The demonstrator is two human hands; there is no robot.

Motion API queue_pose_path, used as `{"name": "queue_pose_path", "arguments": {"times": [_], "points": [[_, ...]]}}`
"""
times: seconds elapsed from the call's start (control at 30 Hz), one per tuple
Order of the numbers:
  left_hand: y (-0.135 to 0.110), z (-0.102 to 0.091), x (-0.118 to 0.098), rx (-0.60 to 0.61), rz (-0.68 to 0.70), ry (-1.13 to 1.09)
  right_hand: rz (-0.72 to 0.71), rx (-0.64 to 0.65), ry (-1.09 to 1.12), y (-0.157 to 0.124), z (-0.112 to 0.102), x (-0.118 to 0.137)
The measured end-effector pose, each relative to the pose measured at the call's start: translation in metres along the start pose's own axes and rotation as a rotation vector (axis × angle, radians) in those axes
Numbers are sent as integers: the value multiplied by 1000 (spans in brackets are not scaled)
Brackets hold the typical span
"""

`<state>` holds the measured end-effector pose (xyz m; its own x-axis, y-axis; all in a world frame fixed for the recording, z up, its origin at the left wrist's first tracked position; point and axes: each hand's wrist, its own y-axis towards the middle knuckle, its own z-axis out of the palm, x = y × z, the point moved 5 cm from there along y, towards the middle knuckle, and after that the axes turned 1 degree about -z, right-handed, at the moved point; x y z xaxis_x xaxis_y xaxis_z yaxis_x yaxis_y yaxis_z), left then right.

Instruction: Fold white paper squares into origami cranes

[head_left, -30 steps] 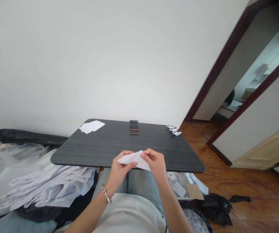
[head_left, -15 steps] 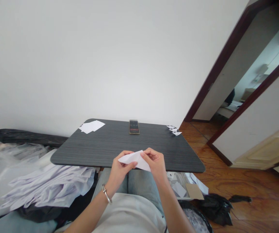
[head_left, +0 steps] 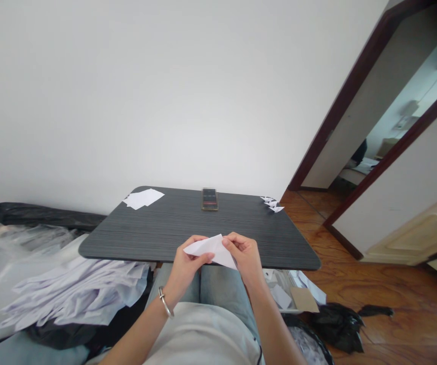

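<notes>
I read both hands close together at the near edge of the dark table point(head_left: 157, 230), above the lap. The left hand point(head_left: 186, 266), with a metal bracelet point(head_left: 165, 302) at its wrist, is closed on the left part of the white folded paper point(head_left: 210, 247). The right hand point(head_left: 245, 256) pinches its right part. On the far side of the table: loose sheets point(head_left: 143, 197) at left, a phone point(head_left: 209, 198) at centre, small folded pieces point(head_left: 273, 204) at right. A paper pile point(head_left: 77, 294) lies left of the lap
</notes>
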<state>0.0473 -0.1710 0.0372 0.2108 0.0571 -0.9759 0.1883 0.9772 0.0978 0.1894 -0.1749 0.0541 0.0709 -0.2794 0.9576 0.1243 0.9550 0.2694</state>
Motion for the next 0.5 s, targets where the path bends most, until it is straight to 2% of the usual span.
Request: {"name": "queue_pose_path", "arguments": {"times": [0.13, 0.3, 0.5], "points": [[0, 0, -1, -1, -3, -1, 43, 29, 1, 0, 1, 2], [-1, 0, -3, -30, -11, -37, 79, 1, 37, -2, 1, -2], [-2, -4, -8, -145, 54, -54, -2, 50, -63, -12, 4, 3]]}}
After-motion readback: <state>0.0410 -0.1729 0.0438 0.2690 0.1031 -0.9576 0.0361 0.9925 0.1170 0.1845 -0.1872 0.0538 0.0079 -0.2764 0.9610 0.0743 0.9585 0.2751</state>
